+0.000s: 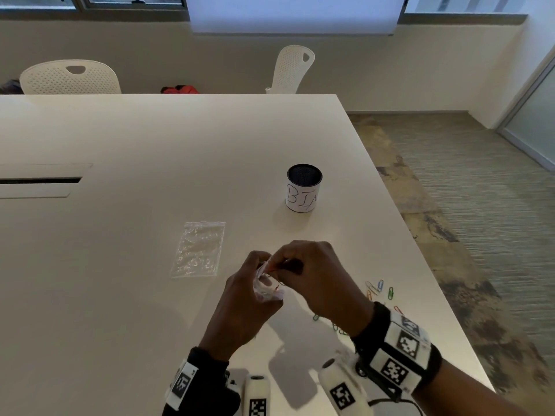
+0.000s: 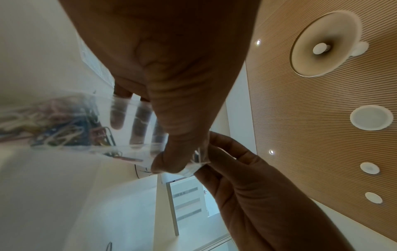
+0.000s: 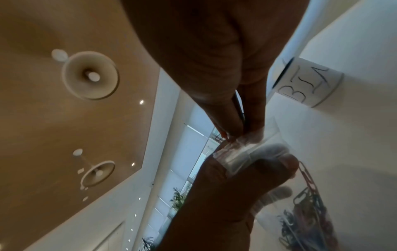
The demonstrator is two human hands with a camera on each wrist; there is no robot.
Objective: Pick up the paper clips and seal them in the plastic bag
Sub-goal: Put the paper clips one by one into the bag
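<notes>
My left hand point(image 1: 260, 279) grips a small clear plastic bag point(image 1: 267, 291) above the table, thumb on one face and fingers behind. The left wrist view shows coloured paper clips point(image 2: 55, 127) heaped in the bag point(image 2: 133, 122). My right hand point(image 1: 280, 267) pinches a thin dark paper clip point(image 3: 238, 105) between thumb and forefinger, right at the bag's mouth point(image 3: 236, 153). More clips point(image 3: 307, 214) hang low in the bag. Several loose paper clips point(image 1: 379, 288) lie on the table right of my right wrist, and green ones point(image 1: 316, 317) sit under it.
A second, flat clear bag point(image 1: 199, 249) lies on the white table point(image 1: 135, 145) left of my hands. A dark cup labelled BIN point(image 1: 303, 189) stands beyond them. The table's right edge point(image 1: 420, 241) drops to carpet close to the loose clips. White chairs stand at the far side.
</notes>
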